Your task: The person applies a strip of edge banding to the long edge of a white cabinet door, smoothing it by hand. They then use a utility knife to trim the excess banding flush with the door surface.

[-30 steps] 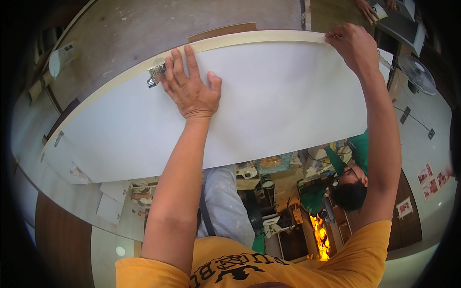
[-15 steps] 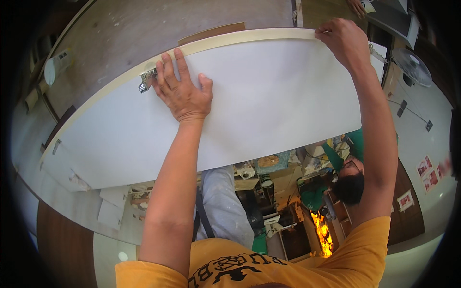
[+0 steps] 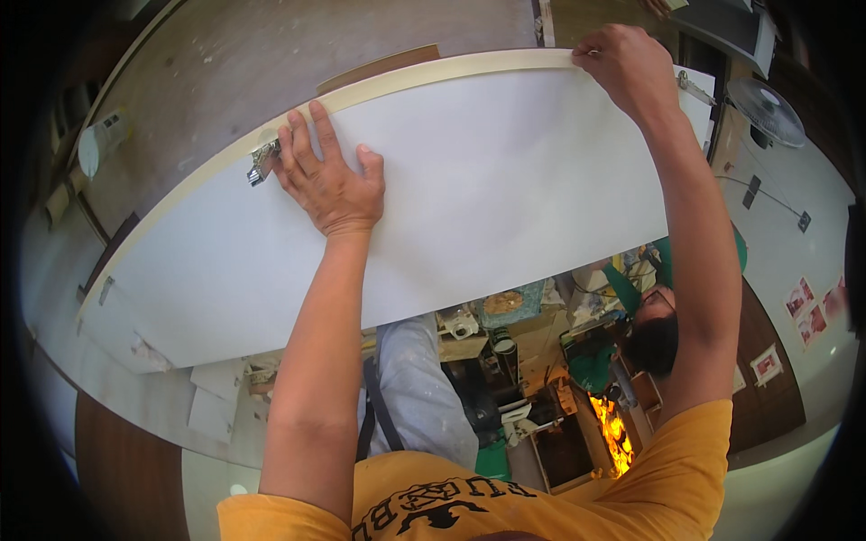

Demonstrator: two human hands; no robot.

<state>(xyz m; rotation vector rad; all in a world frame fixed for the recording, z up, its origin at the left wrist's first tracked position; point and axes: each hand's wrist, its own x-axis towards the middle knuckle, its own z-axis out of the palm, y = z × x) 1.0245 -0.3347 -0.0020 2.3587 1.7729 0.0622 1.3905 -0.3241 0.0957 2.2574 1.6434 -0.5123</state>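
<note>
My left hand (image 3: 330, 180) lies spread on a long white panel (image 3: 474, 180), fingertips at its cream edge strip (image 3: 492, 61). A metal hinge (image 3: 263, 160) sits just left of those fingers. At the upper right, my right hand (image 3: 622, 68) is closed in a pinch on the strip, close to the panel's end. Another metal hinge (image 3: 693, 87) shows right of that hand. A thin brown board piece (image 3: 379, 59) lies behind the strip.
A co-worker (image 3: 649, 341) in green is below the panel at right, beside cluttered items (image 3: 505, 307) and a flame-like orange patch (image 3: 613, 433). A fan (image 3: 765, 110) stands right, a white container (image 3: 97, 144) far left. Another person's hand (image 3: 654, 7) shows at top.
The panel and both my hands appear shifted left in the picture, along with much of the surroundings. My left hand stays spread and my right stays pinched on the strip.
</note>
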